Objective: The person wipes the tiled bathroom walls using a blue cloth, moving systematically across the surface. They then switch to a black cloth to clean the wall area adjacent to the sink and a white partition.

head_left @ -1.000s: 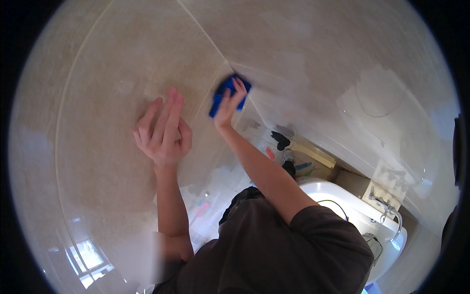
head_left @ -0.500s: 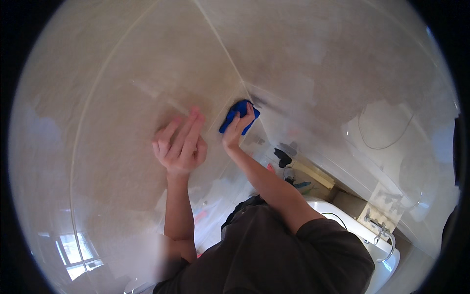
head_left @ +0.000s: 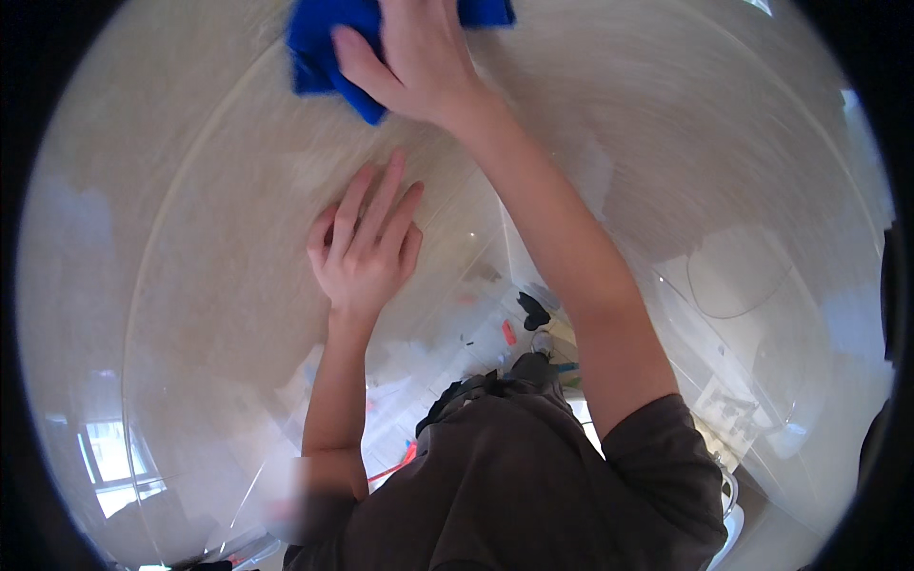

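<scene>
A blue cloth (head_left: 322, 52) lies bunched against the glossy beige tiled wall (head_left: 228, 247) at the top of the view. Over it is my right hand (head_left: 419, 67), pressing it to the tiles with the thumb out along its near side. The fingertips of that hand run out of the picture. Lower and to the left, my left hand (head_left: 367, 262) is at the wall with its fingers stretched and apart, holding nothing.
Below, a black item (head_left: 533, 310) and a small red item (head_left: 508, 331) lie on the floor near my shoe (head_left: 542, 343). At the lower right, part of a white tub (head_left: 734, 531) shows beside my sleeve. A window reflects in the tiles at lower left.
My right hand has swept the blue cloth from the wall corner upward and to the left, to the top of the view. The left hand has shifted slightly, with its fingers more spread.
</scene>
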Demonstrator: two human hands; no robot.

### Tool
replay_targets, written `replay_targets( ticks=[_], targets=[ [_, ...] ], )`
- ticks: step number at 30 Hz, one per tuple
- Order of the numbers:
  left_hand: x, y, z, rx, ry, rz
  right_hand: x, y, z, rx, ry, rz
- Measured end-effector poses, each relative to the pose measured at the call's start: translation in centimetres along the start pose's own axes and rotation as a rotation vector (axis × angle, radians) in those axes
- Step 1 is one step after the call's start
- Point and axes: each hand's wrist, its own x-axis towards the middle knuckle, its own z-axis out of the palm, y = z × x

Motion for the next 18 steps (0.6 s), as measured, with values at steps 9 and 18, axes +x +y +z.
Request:
replay_targets(
  ticks=[9,18],
  targets=[
    [0.1,-0.4,0.4,0.16,-0.055,0.016,-24.9,-6.9,-2.6,-0.114,0.001,0.574],
    [0.2,-0.5,0.3,0.125,-0.005,0.007,-34.8,-13.0,-2.2,-0.331,0.129,1.117]
  ],
)
